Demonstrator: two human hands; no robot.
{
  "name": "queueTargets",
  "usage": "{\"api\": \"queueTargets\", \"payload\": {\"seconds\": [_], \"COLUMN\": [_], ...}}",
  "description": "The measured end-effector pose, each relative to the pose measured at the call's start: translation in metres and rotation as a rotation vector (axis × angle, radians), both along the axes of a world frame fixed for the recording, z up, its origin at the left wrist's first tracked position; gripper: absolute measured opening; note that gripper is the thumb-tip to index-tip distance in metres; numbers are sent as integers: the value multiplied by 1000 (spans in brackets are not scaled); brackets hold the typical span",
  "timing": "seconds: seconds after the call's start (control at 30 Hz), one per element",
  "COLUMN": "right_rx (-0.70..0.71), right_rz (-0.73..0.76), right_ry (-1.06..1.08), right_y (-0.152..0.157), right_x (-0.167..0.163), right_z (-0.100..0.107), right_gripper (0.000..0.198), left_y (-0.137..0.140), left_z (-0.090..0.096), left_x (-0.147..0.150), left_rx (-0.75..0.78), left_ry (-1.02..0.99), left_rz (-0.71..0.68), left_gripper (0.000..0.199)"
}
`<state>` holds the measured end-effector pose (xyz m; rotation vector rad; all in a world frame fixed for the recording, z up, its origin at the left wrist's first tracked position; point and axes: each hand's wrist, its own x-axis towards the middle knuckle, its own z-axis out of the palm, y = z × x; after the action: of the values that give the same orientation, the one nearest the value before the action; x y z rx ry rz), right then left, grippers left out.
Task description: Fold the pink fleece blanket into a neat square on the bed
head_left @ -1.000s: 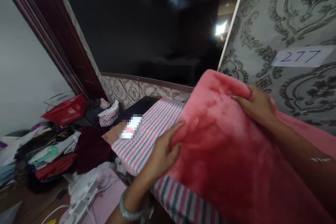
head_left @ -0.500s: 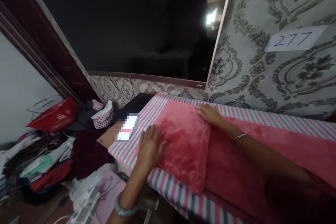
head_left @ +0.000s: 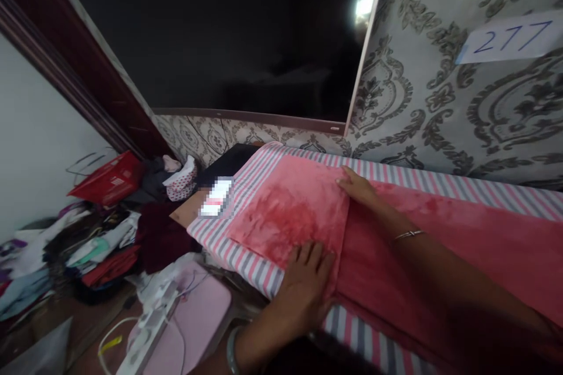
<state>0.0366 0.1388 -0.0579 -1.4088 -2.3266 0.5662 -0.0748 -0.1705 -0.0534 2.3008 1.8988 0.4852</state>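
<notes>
The raised end of the red plush blanket (head_left: 292,205) now lies flat, which we read as one fold laid down; the left hand (head_left: 308,278) rests unclenched at its near edge, while we cannot tell whether the right hand (head_left: 358,187), at the far corner, pinches it. Beneath, we note a striped cloth (head_left: 259,269); beyond, a wall-mounted television (head_left: 241,41) and damask wallpaper (head_left: 440,94).

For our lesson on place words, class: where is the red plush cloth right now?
In the head view, the red plush cloth lies on the striped cover, from centre to right edge, the left hand and right hand at its folded end.
</notes>
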Motion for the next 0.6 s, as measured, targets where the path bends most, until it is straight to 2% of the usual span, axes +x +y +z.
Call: {"api": "queueTargets", "payload": {"seconds": [0.1,0.23,0.33,0.4,0.5,0.6], "right_rx": [-3,44,54,69,138,233], "right_rz": [-12,-50,-82,-99,-136,-112], "right_ry": [88,142,113,85,63,9], "right_y": [-2,-4,-4,-3,-3,-5], "right_x": [-7,-8,-4,-1,0,-7], "right_z": [-3,-9,-14,-15,-8,5], "right_gripper": [59,53,49,47,51,60], "left_y": [4,11,8,3,4,23], "left_z": [-8,-17,-16,-9,13,33], "left_x": [-1,-3,1,2,-7,-22], "left_rx": [60,172,171,181,241,259], "left_ry": [32,19,52,23,-149,-178], "left_rz": [52,88,82,31,-21,63], "left_gripper": [55,51,46,42,35,39]}}
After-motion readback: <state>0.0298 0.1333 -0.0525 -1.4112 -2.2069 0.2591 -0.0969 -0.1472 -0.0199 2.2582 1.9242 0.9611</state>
